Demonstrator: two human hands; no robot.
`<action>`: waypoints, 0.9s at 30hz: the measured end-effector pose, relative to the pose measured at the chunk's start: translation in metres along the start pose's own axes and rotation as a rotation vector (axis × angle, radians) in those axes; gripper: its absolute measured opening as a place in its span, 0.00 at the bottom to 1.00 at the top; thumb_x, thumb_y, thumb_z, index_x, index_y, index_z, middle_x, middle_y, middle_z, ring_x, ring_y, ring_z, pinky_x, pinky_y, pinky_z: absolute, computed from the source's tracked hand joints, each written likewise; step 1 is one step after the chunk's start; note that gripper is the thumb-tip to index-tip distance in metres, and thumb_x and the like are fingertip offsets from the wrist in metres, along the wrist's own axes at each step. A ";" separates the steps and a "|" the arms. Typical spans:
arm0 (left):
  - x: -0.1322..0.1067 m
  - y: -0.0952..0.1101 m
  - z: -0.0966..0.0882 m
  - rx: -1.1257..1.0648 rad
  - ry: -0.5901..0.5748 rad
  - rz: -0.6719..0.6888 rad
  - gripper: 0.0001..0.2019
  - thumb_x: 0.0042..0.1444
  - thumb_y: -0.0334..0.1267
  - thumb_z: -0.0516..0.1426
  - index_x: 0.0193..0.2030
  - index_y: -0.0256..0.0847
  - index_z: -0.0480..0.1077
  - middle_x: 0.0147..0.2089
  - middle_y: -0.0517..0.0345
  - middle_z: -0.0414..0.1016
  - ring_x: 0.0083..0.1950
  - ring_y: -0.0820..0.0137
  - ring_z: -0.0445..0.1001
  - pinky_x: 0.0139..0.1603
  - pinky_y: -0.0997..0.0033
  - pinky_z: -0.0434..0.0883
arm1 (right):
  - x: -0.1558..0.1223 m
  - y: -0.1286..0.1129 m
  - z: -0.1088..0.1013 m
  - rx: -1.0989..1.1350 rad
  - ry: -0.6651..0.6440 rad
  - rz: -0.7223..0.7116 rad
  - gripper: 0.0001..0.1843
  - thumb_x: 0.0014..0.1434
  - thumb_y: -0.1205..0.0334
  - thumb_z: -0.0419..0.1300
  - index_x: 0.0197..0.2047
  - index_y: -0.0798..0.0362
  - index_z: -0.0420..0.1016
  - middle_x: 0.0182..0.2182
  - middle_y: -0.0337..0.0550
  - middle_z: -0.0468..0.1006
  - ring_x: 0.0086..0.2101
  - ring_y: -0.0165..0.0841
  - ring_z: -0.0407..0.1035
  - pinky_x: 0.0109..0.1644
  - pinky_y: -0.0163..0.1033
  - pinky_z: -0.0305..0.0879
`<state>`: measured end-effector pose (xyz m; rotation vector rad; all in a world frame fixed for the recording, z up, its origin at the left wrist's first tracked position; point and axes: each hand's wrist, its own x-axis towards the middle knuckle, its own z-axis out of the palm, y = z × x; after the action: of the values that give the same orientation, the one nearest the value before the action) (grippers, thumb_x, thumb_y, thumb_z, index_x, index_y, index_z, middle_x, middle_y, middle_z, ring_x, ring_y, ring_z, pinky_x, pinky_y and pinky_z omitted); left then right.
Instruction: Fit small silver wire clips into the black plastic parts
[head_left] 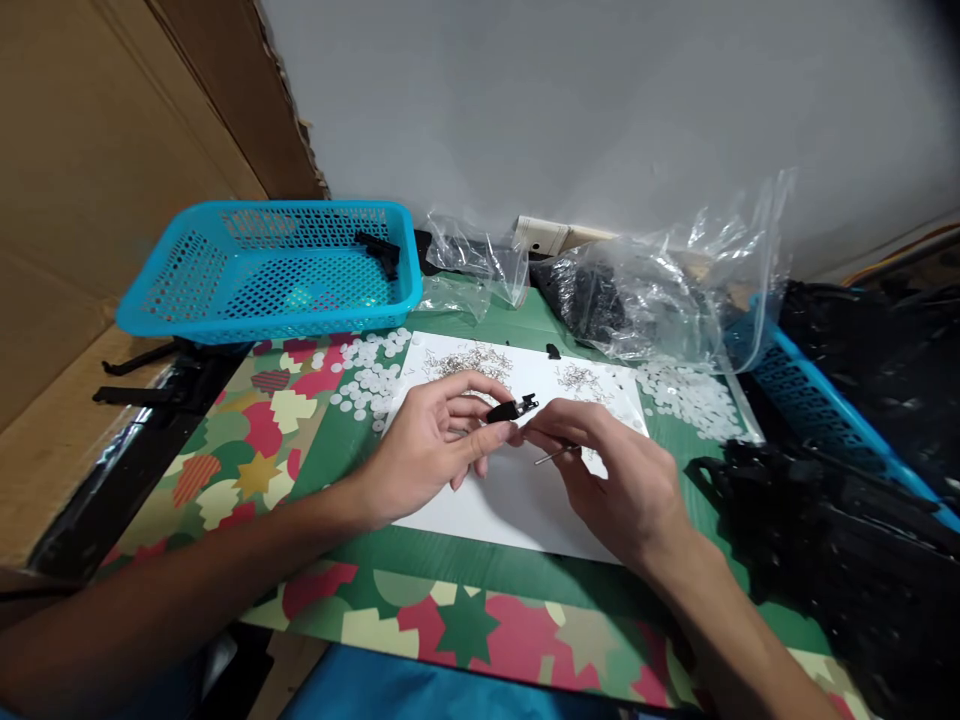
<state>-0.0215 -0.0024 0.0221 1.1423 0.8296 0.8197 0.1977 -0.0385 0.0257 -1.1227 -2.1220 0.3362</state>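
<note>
Between the thumb and fingers of my left hand (442, 435) is a small black plastic part (504, 411) with a shiny metal piece at its right end. My right hand (611, 470) is closed in a pinch close to that end, and a thin metal rod (555, 456) sticks out from under its fingers. Whether the right fingertips also hold a tiny piece is hidden. Both hands are above a white sheet (495, 510). Small brownish metal bits (472, 362) lie in a heap on the sheet behind my left hand, with a smaller heap (579, 378) farther right.
White discs (367, 375) are scattered left of the sheet, more discs (686, 398) to its right. A blue basket (270, 325) holding black parts (380, 250) stands back left. Clear plastic bags (645, 290) lie along the wall. Black parts (825, 540) are piled at right by another blue basket (847, 410).
</note>
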 end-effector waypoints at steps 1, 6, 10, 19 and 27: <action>0.000 0.000 0.001 -0.020 -0.012 -0.010 0.16 0.64 0.42 0.67 0.53 0.40 0.72 0.33 0.59 0.79 0.22 0.78 0.72 0.15 0.85 0.66 | -0.001 0.000 0.001 -0.056 -0.002 -0.064 0.18 0.70 0.79 0.57 0.55 0.48 0.68 0.41 0.41 0.82 0.38 0.33 0.77 0.43 0.40 0.72; -0.001 -0.005 0.003 -0.084 -0.046 -0.049 0.17 0.66 0.46 0.65 0.55 0.43 0.68 0.33 0.62 0.76 0.22 0.79 0.70 0.15 0.84 0.66 | -0.002 -0.001 0.002 -0.191 -0.029 -0.257 0.20 0.69 0.79 0.59 0.60 0.55 0.67 0.37 0.46 0.79 0.32 0.33 0.66 0.36 0.42 0.64; 0.000 -0.007 -0.002 0.011 0.025 0.042 0.16 0.67 0.46 0.65 0.55 0.44 0.70 0.37 0.62 0.75 0.24 0.81 0.68 0.18 0.84 0.64 | 0.001 0.004 -0.001 -0.167 -0.075 -0.089 0.12 0.70 0.78 0.56 0.50 0.53 0.71 0.33 0.42 0.75 0.32 0.33 0.66 0.36 0.40 0.62; 0.008 -0.002 -0.015 0.158 0.226 0.273 0.12 0.67 0.42 0.65 0.52 0.43 0.71 0.38 0.60 0.76 0.30 0.79 0.71 0.29 0.80 0.67 | 0.007 0.017 -0.014 -0.376 -0.341 0.043 0.12 0.74 0.71 0.52 0.49 0.54 0.76 0.37 0.49 0.79 0.41 0.43 0.67 0.43 0.46 0.64; 0.009 -0.002 -0.015 0.162 0.241 0.256 0.12 0.66 0.42 0.65 0.53 0.43 0.71 0.40 0.59 0.76 0.31 0.78 0.71 0.29 0.79 0.67 | 0.018 0.004 0.010 -0.149 -0.246 0.172 0.09 0.74 0.65 0.57 0.49 0.52 0.80 0.44 0.49 0.80 0.43 0.43 0.66 0.47 0.48 0.65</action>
<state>-0.0300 0.0117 0.0160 1.3284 0.9747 1.1346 0.1869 -0.0204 0.0250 -1.4177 -2.2996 0.4191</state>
